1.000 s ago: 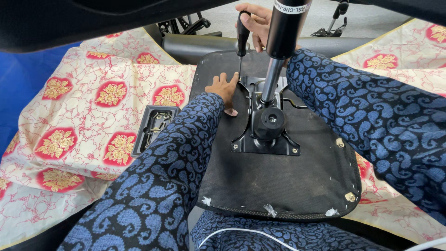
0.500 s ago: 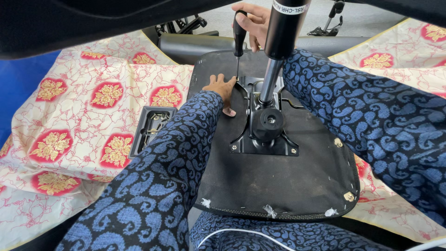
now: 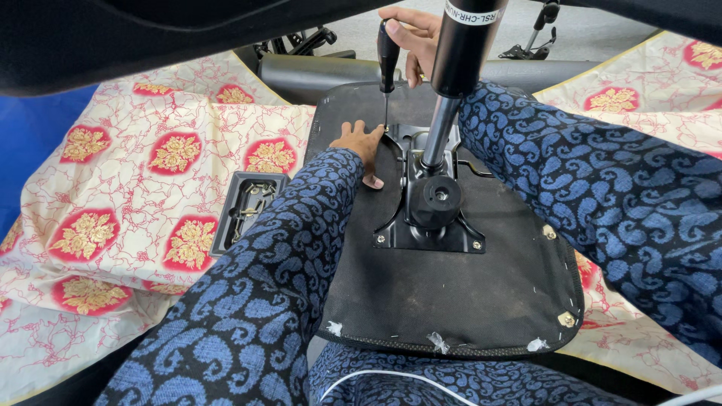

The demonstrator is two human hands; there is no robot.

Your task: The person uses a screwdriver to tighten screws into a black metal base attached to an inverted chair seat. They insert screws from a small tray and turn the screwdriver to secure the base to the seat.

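At 9 o'clock a cream cloth with red and gold medallions covers the floor, with a strip of blue beyond it. On the cloth sits a small dark tray holding what look like loose metal fittings. Next, toward the centre, the left hand lies palm down on the underside of an upturned black seat pan, fingers spread and flat, gripping nothing, its tips just beside the screwdriver's point. The right hand, at 12 o'clock, is curled closed round the black handle of the screwdriver, which stands upright with its tip at the upper left corner of the metal mounting plate. A gas cylinder rises from that plate's hub.

Judging progress: the plate sits flat on the seat, and the 2 lower corners each show a fastener head, so those seem done. The corner under the tool looks to be in hand; the upper right corner is hidden behind the cylinder and sleeve, so I cannot tell its state.

At 12 o'clock a dark padded part lies on grey floor, with other chair parts behind it
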